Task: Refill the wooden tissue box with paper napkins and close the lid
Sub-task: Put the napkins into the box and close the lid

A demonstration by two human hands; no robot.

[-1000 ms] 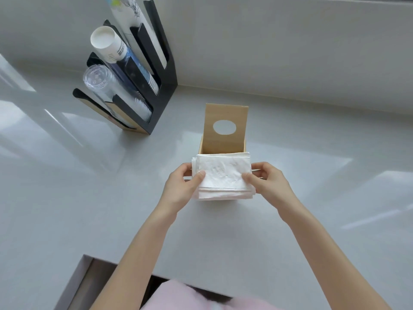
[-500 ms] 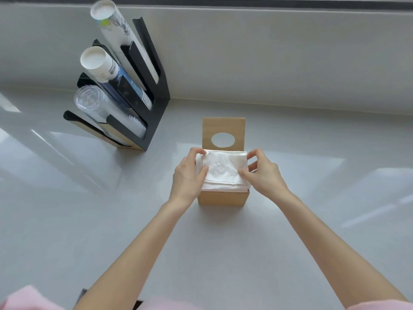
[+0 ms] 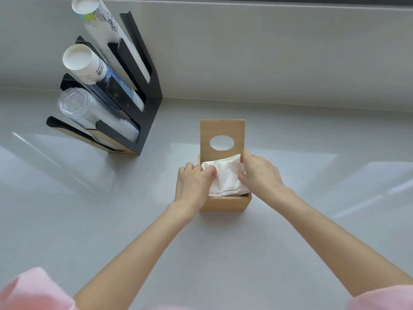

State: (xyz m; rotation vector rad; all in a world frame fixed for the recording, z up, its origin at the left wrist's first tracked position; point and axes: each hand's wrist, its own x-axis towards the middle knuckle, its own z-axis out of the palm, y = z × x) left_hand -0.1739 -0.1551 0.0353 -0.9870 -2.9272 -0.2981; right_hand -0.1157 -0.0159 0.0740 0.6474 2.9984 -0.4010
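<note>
A small wooden tissue box [image 3: 224, 203] stands on the grey counter, its lid [image 3: 222, 130] with an oval hole tipped upright at the back. A stack of white paper napkins [image 3: 225, 179] sits partly inside the box, its top still above the rim and bent at the far right corner. My left hand [image 3: 193, 183] presses on the stack's left side with fingers on top. My right hand [image 3: 260, 173] grips the right side, thumb in front and fingers over the far corner.
A black cup holder [image 3: 143, 104] at the back left carries tilted stacks of paper cups [image 3: 93, 70] and clear plastic cups [image 3: 89, 113]. A low grey wall [image 3: 268, 52] runs behind the counter. Pink sleeves show at the bottom corners.
The napkin stack has moved from in front of the box to over its opening and down into it. Both hands shifted from the stack's sides to pressing on top.
</note>
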